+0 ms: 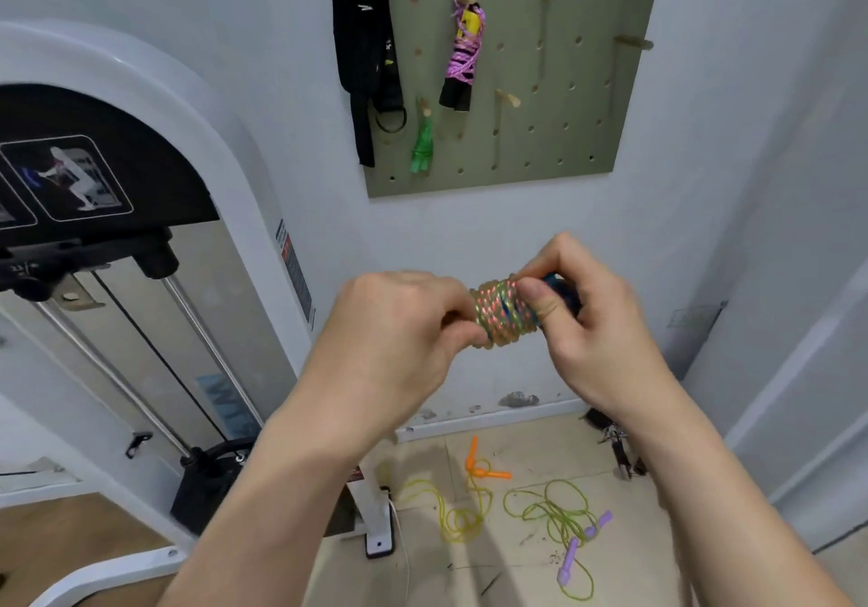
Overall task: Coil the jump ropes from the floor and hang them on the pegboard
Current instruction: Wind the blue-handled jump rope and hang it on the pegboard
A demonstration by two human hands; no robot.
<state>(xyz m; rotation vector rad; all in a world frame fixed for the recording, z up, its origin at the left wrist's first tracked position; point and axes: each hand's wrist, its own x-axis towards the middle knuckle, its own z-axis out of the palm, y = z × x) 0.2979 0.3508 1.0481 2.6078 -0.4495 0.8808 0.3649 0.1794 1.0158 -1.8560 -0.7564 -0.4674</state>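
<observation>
Both hands hold one coiled jump rope [505, 312], a multicoloured cord wound tightly around blue handles. My left hand [399, 324] grips its left end; my right hand [577, 315] pinches the right end, thumb pressed on the coil. Above on the wall is an olive pegboard [577, 103] with wooden pegs. A pink-wound rope with black handles [465, 54] hangs on one peg, and a green bundle [422, 143] hangs lower left. On the floor lie a yellow rope with orange handles [479, 470] and a green rope with purple handles [570, 555], both loose.
A white cable gym machine [141, 277] with black weight stack stands at the left, its foot [378, 526] reaching onto the tiled floor. Black straps [364, 52] hang at the pegboard's left edge. Dark clips [620, 446] lie by the baseboard at the right.
</observation>
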